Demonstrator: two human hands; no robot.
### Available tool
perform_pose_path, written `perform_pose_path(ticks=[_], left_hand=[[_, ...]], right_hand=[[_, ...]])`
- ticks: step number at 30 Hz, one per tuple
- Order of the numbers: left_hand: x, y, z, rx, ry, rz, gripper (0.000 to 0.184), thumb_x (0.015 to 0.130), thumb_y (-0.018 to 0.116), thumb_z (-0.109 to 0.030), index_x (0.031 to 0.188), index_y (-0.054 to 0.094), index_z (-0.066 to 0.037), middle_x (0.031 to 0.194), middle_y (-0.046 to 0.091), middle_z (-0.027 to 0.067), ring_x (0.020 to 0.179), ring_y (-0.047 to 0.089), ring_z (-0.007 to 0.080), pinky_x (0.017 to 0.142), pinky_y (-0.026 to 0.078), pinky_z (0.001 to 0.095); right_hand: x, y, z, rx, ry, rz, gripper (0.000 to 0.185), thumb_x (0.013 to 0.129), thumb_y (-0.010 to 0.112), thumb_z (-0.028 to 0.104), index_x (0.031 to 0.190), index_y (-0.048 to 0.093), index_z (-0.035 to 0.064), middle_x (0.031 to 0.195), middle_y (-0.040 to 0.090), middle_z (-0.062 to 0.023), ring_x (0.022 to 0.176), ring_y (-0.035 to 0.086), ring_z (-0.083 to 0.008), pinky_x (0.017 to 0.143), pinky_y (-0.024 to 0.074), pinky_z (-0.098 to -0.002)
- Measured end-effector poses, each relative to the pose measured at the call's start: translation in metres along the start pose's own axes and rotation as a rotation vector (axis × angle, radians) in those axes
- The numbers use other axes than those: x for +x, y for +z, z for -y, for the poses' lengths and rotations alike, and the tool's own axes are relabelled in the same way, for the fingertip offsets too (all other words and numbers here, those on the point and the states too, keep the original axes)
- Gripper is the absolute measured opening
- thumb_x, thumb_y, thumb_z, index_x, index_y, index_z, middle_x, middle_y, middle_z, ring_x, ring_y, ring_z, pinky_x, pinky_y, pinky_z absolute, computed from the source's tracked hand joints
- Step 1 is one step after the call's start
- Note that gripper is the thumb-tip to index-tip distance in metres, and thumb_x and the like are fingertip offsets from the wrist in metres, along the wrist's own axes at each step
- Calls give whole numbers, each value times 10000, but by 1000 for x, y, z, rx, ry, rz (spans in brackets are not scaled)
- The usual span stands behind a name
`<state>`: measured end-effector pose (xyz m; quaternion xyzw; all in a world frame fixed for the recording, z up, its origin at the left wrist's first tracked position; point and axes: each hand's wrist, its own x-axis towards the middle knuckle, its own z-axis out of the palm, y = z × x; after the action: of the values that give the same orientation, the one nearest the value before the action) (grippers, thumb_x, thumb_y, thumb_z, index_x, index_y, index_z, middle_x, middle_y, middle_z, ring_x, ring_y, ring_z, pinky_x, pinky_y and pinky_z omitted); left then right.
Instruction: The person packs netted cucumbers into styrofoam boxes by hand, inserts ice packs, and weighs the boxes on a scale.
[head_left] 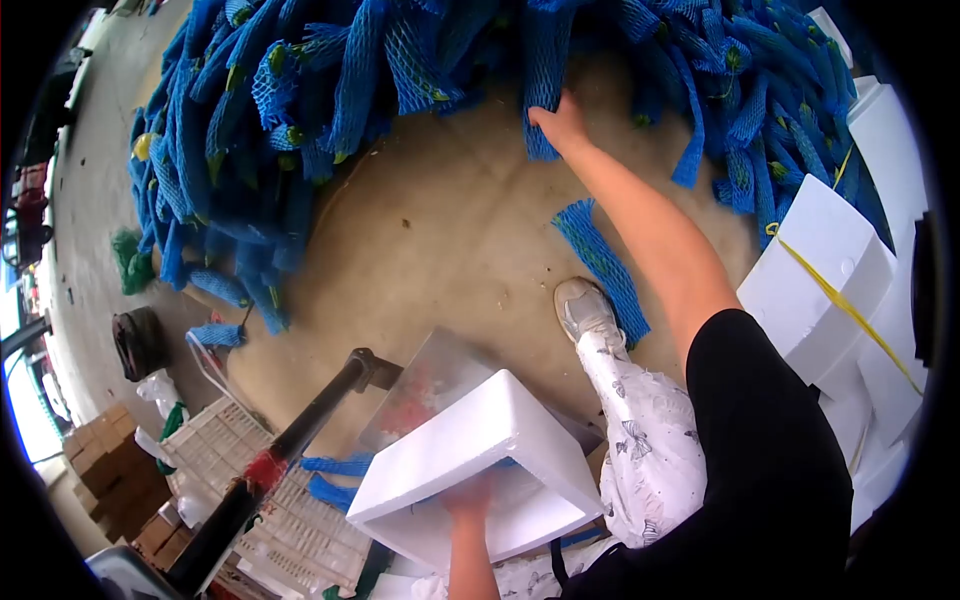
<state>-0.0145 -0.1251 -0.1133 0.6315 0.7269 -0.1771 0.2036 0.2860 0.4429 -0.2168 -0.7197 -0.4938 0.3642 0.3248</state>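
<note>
My right hand reaches out to the big pile and grips the lower part of a long blue net-sleeved vegetable. Below that arm, another blue net-sleeved vegetable lies on the floor beside my shoe. My left hand is inside a white foam box, which is tilted with its opening towards me. Its fingers are blurred and partly hidden, so I cannot tell what they touch. Some blue netting shows inside the box near that hand.
A pile of blue net-sleeved green vegetables curves across the far side. White foam boxes with yellow strap stand at right. A weighing scale's metal platform and black post, plus a pale plastic crate, are at lower left.
</note>
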Motion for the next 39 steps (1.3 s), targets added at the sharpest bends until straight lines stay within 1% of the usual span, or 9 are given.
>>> perform_pose_path(ticks=[3,9,18,20,21,25,28,32,39], left_hand=[[0,-8,-11,-271,-125,19,349,805,566,-467,980,700,-197,928,699,52,836,665,283,698,517,453],[-4,-3,-2,-659,-96,187,244,851,608,-306,973,710,-121,854,670,148,771,634,325,698,486,396],[-58,-66,1,-544,-80,119,457,831,624,-317,1176,577,-21,1223,552,213,1079,539,380,903,449,434],[-68,-77,-1,-530,-125,406,408,834,619,-338,1119,620,-46,1092,625,206,987,593,367,850,476,430],[-85,-48,-5,-537,-44,-151,322,830,624,-362,919,698,-62,881,684,157,856,643,332,772,505,405],[-96,-134,5,-680,-375,201,399,761,720,-288,1096,628,-93,1030,634,143,980,601,308,852,485,398],[-79,-120,8,-423,26,-526,474,706,759,-235,1131,583,-120,1171,579,100,1055,555,277,860,455,375],[-67,-114,7,-301,247,-10,377,685,768,-247,993,599,-108,1020,578,60,966,556,240,801,434,365],[-64,-107,11,-417,236,42,465,686,739,-288,1076,588,-86,1137,550,138,1031,526,320,889,403,431]], right_hand=[[-135,-56,4,605,126,322,514,743,680,117,1222,524,14,1048,597,-62,939,576,-165,845,466,-302],[-273,-148,32,312,56,545,587,800,721,123,1298,425,31,1115,564,-63,1013,544,-152,903,435,-295],[-374,-159,232,-529,-865,1547,595,788,681,105,1335,447,99,1145,584,-155,1055,553,-343,918,433,-431],[-418,-114,215,-661,-772,1675,542,890,578,291,1358,400,84,1164,575,-197,1043,556,-368,894,446,-414],[-435,-90,207,-699,-483,1753,571,886,547,370,1351,419,63,1167,585,-206,1028,568,-362,899,447,-393],[-464,-12,112,-356,303,1545,488,899,470,399,1143,617,3,1076,633,-152,941,605,-244,881,468,-343],[-473,-7,73,-494,-80,1708,462,900,503,370,1217,544,36,1059,621,-172,929,619,-272,829,495,-407],[-479,-37,118,-1045,-759,1838,502,849,618,371,1204,503,35,1019,638,-205,923,624,-379,776,502,-444],[-492,-45,90,-927,-1076,1488,304,829,639,271,1030,581,50,1046,602,-138,895,641,-305,722,531,-448]])
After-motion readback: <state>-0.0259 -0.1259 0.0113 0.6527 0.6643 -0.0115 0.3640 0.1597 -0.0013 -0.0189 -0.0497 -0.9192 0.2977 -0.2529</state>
